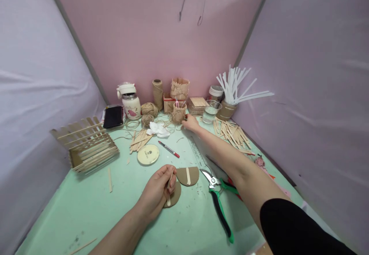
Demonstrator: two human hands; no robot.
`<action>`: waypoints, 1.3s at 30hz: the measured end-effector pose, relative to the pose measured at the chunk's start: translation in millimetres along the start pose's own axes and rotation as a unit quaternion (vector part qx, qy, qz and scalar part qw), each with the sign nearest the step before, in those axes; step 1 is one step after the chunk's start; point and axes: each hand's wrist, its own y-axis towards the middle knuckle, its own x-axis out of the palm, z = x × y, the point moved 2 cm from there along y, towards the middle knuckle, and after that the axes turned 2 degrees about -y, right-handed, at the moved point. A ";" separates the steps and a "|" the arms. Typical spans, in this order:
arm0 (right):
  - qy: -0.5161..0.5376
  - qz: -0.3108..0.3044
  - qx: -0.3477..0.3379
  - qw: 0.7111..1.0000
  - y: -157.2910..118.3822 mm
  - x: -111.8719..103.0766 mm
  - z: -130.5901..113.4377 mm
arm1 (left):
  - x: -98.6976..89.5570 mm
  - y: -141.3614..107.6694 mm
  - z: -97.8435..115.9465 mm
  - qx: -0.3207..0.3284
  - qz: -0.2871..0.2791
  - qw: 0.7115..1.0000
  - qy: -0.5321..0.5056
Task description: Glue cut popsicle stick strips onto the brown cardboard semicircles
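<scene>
My left hand [161,185] is closed, with a short piece of wooden craft stick [170,178] pinched between thumb and fingers. Beneath it lies a rounded cardboard piece [175,197] with a light strip on it, partly hidden by the hand. Just beyond is a half-round cardboard piece [193,176] with a craft stick strip across its middle. My right hand [190,123] reaches to the back, fingers closed beside a small decorated cup [179,114]; a small dark spot shows at the fingertips, too small to name. Green-handled pruning shears [216,193] lie open below my right forearm.
A slatted stick basket [95,151] stands at left. A yellow round lid [148,154], red marker [168,149], clear ruler [197,153] and white tissue [158,129] lie mid-table. Behind are twine balls [149,109], a water cup [211,112] and loose craft sticks [233,134].
</scene>
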 end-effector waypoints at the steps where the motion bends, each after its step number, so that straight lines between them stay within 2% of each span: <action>1: -0.008 0.006 0.003 1.000 1.4 -3.7 5.4 | -0.2 0.0 0.0 -0.001 0.001 1.000 0.000; 7: -0.057 0.007 0.006 0.998 10.4 -19.8 36.8 | 0.1 0.3 -1.4 -0.001 -0.002 1.000 -0.001; 16: -0.024 -0.020 -0.004 0.999 4.7 -18.6 25.4 | -0.5 -0.1 2.0 0.005 0.009 1.000 0.017; 23: 0.108 -0.054 0.032 0.992 -17.0 -34.1 28.6 | 0.8 0.2 7.1 0.002 0.046 0.998 0.033; 27: 0.239 -0.123 0.038 0.963 -46.0 -46.0 26.0 | 2.1 -0.6 8.7 -0.015 0.038 0.999 0.027; 31: 0.379 -0.194 0.012 0.904 -94.4 -59.2 17.2 | 3.3 -4.0 8.3 -0.053 0.039 0.997 0.030; 35: 0.485 -0.205 -0.003 0.850 -153.8 -69.7 4.0 | 6.6 -5.3 8.3 -0.060 0.042 0.997 0.015; 39: 0.530 -0.189 -0.019 0.826 -207.5 -72.4 -10.5 | 8.2 -2.8 7.1 -0.042 0.041 0.998 0.008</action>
